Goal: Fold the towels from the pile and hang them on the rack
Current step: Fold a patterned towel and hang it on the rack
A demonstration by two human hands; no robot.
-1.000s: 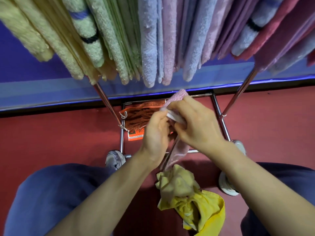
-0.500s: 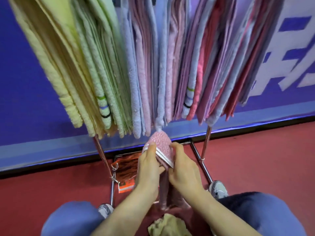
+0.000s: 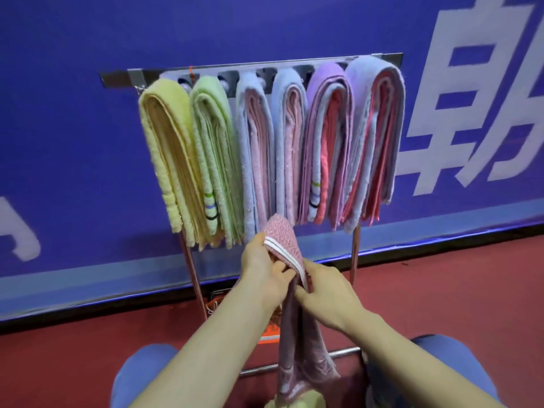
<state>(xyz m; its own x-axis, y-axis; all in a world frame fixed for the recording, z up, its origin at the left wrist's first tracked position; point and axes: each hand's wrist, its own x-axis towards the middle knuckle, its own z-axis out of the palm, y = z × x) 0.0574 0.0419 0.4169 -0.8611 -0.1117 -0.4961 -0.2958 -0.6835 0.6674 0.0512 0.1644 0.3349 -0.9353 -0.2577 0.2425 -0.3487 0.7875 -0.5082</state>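
While my left hand [image 3: 262,272] and right hand [image 3: 326,290] are pinching, fingers [image 3: 281,273] curled, the doubled top of the pink towel [image 3: 282,237] just below the towels [image 3: 256,148] hanging on the rack [image 3: 117,79], I am judging folding finished and hanging next, calling for a lift over a bar.

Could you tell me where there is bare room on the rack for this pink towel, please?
Only the rack's left end, beside the yellow towels, shows bare metal. From there to the blue-and-red stack at the right end, the towels hang packed side by side.
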